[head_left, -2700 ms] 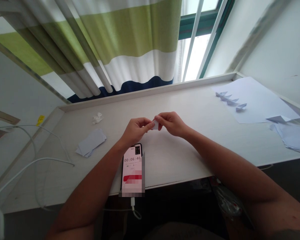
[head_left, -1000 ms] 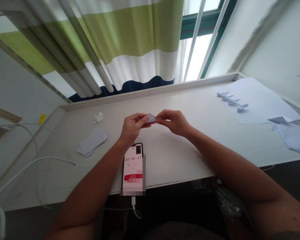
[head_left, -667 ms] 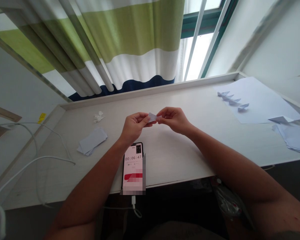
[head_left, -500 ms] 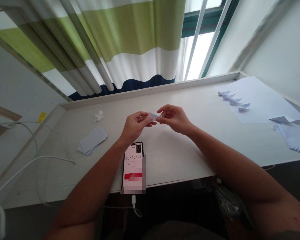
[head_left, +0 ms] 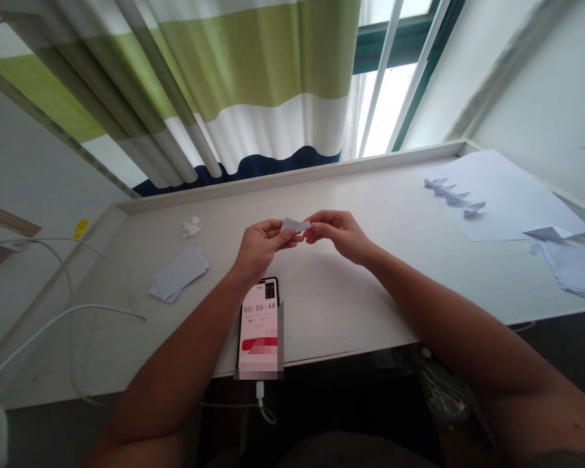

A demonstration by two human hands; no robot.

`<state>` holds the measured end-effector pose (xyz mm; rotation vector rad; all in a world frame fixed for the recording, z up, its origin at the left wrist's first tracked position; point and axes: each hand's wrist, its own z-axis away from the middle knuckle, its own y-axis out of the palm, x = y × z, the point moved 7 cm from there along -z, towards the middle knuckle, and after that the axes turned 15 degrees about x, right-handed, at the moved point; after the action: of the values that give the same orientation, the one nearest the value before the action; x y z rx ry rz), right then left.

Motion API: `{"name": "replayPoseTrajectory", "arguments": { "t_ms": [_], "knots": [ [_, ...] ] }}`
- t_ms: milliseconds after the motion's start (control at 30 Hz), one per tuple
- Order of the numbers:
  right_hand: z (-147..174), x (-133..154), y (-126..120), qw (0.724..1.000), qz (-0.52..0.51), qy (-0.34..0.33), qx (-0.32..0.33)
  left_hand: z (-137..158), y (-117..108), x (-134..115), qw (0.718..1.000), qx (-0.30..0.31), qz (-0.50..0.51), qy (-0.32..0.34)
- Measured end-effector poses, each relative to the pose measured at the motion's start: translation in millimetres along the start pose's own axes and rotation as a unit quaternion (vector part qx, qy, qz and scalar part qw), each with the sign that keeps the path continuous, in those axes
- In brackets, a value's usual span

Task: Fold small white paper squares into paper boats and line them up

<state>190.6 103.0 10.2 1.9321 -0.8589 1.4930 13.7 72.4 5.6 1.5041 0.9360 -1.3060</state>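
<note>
Above the middle of the desk, a small folded piece of white paper (head_left: 294, 225) is held between both hands. My left hand (head_left: 262, 246) pinches its left part, thumb on top and fingers beneath. At the paper's narrow right tip, my right hand (head_left: 340, 233) is closed with thumb and fingertips on it. Part of the paper is hidden by the fingers. Several small folded paper pieces (head_left: 474, 209) stand in a slanting row on a large white sheet (head_left: 507, 188) at the right.
A phone (head_left: 259, 325) with a running timer lies at the front edge, a cable plugged in below. To the left are a stack of paper slips (head_left: 179, 274), a crumpled tissue (head_left: 192, 227) and a white cable (head_left: 68, 312). More paper sheets (head_left: 572, 270) lie far right.
The folded paper has turned slightly and its pointed right end now shows between the hands. My right hand has shifted a little, its fingers closer together. The timer went from 6:47 to 6:48.
</note>
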Motion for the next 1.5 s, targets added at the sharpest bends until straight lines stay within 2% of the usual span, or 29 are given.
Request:
{"name": "replayPoseTrajectory", "arguments": {
  "t_ms": [167,367,500,633,733,833,1033,1233,1500],
  "knots": [
    [1.9,5.9,3.6,0.999,0.028,-0.028,0.011,1.5,5.1,0.1,1.0,0.005,-0.005,0.006],
    [3.5,9.2,5.6,0.995,0.085,-0.049,-0.005,3.8,9.7,-10.3,0.998,0.016,-0.042,0.051],
    [5.6,12.6,5.9,0.991,0.114,-0.071,-0.016,4.8,11.5,-15.7,0.993,0.035,-0.093,0.065],
    [5.2,12.9,9.7,0.99,0.126,-0.062,0.009,4.6,15.1,-17.4,0.978,0.069,-0.183,0.072],
    [4.7,13.0,11.8,0.99,0.127,-0.054,0.027,5.2,12.7,-17.8,0.97,0.055,-0.226,0.072],
    [5.4,14.9,11.5,0.99,0.121,-0.059,0.03,5.8,11.9,-17.8,0.972,0.053,-0.219,0.067],
    [6.6,14.3,9.0,0.994,0.099,-0.044,0.021,5.6,19.8,-14.2,0.976,0.12,-0.179,0.027],
    [3.0,15.1,12.9,0.994,0.083,-0.044,0.049,4.1,11.8,-11.2,0.983,0.077,-0.164,0.014],
    [3.0,9.6,10.4,0.995,0.078,-0.066,0.004,1.3,5.0,-7.7,0.986,0.05,-0.157,0.007]
  ]
}}
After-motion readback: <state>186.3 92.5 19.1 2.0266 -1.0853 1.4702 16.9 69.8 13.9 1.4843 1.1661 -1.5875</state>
